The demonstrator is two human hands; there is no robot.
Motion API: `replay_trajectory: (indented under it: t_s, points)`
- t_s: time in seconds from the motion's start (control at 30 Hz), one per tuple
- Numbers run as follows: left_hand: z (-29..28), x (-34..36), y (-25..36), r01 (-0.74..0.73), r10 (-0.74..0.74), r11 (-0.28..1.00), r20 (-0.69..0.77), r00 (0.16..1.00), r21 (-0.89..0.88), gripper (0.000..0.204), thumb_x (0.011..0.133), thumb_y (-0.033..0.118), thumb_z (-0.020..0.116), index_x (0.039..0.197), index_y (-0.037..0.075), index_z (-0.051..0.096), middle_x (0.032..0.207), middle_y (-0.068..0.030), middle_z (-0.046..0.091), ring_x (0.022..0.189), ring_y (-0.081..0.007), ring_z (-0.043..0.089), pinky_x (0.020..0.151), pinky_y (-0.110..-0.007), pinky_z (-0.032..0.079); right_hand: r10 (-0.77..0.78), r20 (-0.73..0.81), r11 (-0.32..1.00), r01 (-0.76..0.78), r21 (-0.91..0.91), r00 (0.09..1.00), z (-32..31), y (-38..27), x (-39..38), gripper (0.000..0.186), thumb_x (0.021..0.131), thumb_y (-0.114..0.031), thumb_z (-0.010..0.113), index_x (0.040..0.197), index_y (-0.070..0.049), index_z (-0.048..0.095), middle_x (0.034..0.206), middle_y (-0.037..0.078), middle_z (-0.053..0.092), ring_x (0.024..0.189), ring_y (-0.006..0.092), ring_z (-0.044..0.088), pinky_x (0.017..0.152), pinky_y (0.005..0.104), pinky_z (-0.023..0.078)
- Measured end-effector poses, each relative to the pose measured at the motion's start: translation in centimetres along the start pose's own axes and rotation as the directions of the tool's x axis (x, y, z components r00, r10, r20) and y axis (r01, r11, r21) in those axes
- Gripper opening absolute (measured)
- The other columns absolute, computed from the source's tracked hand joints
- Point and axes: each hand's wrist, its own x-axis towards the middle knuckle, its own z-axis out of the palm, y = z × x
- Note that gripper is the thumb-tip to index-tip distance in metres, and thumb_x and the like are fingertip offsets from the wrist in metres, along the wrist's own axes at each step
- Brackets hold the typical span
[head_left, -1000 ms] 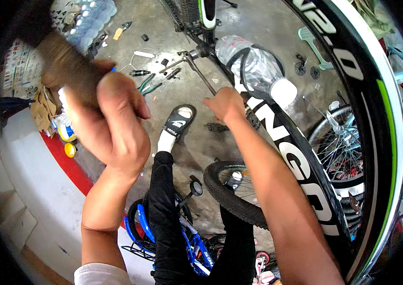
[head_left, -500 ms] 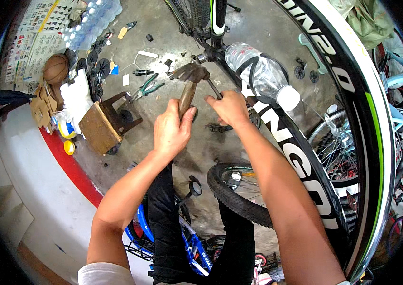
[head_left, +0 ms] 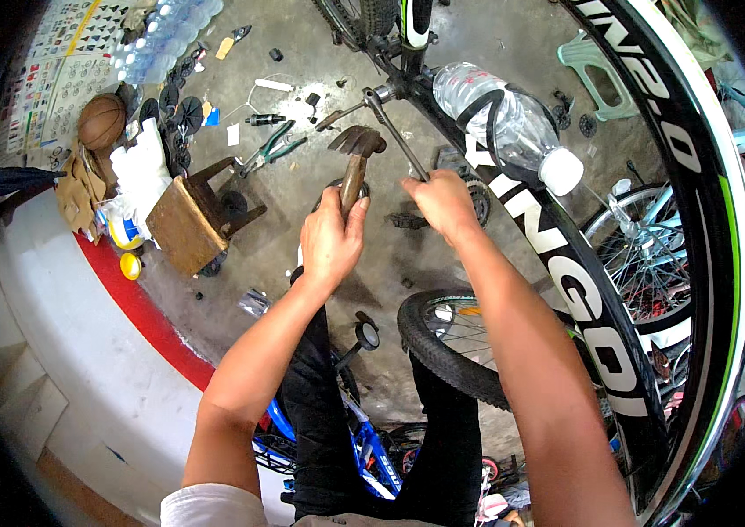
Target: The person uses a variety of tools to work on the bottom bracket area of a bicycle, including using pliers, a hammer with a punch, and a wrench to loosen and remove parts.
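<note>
The left hand [head_left: 330,246] grips the hammer [head_left: 358,151], head free — the right hand [head_left: 443,206] clasps the wrench [head_left: 397,134] by its near end, apparently for steadiness.

Open floor [head_left: 289,189] lies between the stool [head_left: 186,227] and the hammer [head_left: 357,140], pliers [head_left: 265,155] beyond; rightward, the bike frame [head_left: 576,281] and bottle [head_left: 522,132] block the way.

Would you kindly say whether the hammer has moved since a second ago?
Yes, rightward: the hammer went from left of the pliers to right of them.
</note>
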Motion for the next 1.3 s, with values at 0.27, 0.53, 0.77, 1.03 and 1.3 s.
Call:
replay_trajectory:
  t_s: [0.27, 0.53, 0.77, 1.03, 1.3]
  points:
    - [-1.1, -0.1, 3.1, -0.082, 0.082, 0.995, 0.001, 0.997, 0.058, 0.037, 0.099, 0.034, 0.066, 0.11, -0.001, 0.059, 0.082, -0.0281, 0.069, 0.08, -0.0506, 0.068, 0.07, -0.056, 0.051, -0.154, -0.052, 0.988, 0.152, -0.037, 0.987, 0.3, -0.1, 0.1, 0.046, 0.079, -0.037, 0.07, 0.086, 0.009, 0.071, 0.098, 0.034, 0.07, 0.101, 0.0476, 0.068, 0.091, 0.0481, 0.053]
    - [-8.8, 0.5, 8.8, -0.57, 0.307, 0.711, -0.548, 0.778, -0.411, 0.027, 0.107, 0.024, 0.057, 0.117, -0.002, 0.057, 0.077, -0.007, 0.062, 0.055, -0.0118, 0.053, 0.049, -0.029, 0.042, -0.089, -0.019, 0.996, 0.089, -0.011, 0.996, 0.3, -1.8, 2.0, 0.034, 0.078, -0.026, 0.065, 0.096, 0.001, 0.077, 0.108, 0.029, 0.072, 0.105, 0.0447, 0.069, 0.094, 0.048, 0.055]
    - [-5.1, 2.8, 4.9, -0.03, 0.013, 0.954, 0.057, 0.998, 0.297, 0.04, 0.099, 0.034, 0.066, 0.101, -0.005, 0.058, 0.084, -0.0342, 0.068, 0.085, -0.0544, 0.067, 0.073, -0.059, 0.052, -0.128, -0.085, 0.988, 0.12, -0.093, 0.988, 0.5, -1.3, 1.5, 0.034, 0.078, -0.026, 0.066, 0.095, 0.001, 0.078, 0.104, 0.028, 0.073, 0.102, 0.0434, 0.07, 0.092, 0.0475, 0.056]
    - [-10.7, 2.1, 10.1, -0.623, 0.237, 0.659, -0.669, 0.704, -0.422, 0.026, 0.112, 0.024, 0.048, 0.102, 0.004, 0.06, 0.068, -0.0015, 0.054, 0.062, -0.0085, 0.054, 0.046, -0.024, 0.038, -0.163, -0.082, 0.979, 0.151, -0.134, 0.983, 0.4, -1.5, 1.7, 0.033, 0.081, -0.029, 0.064, 0.088, -0.001, 0.078, 0.101, 0.025, 0.074, 0.099, 0.0421, 0.071, 0.091, 0.0469, 0.056]
    - [-6.1, 3.3, 3.9, -0.149, 0.164, 0.968, -0.059, 0.985, 0.202, 0.04, 0.099, 0.035, 0.068, 0.099, -0.003, 0.055, 0.075, -0.0288, 0.065, 0.073, -0.0488, 0.068, 0.063, -0.056, 0.051, -0.102, -0.017, 0.982, 0.098, -0.164, 0.995, 0.0, -1.3, 1.2, 0.036, 0.08, -0.028, 0.064, 0.099, 0.0, 0.077, 0.11, 0.027, 0.072, 0.107, 0.0422, 0.07, 0.094, 0.0469, 0.055]
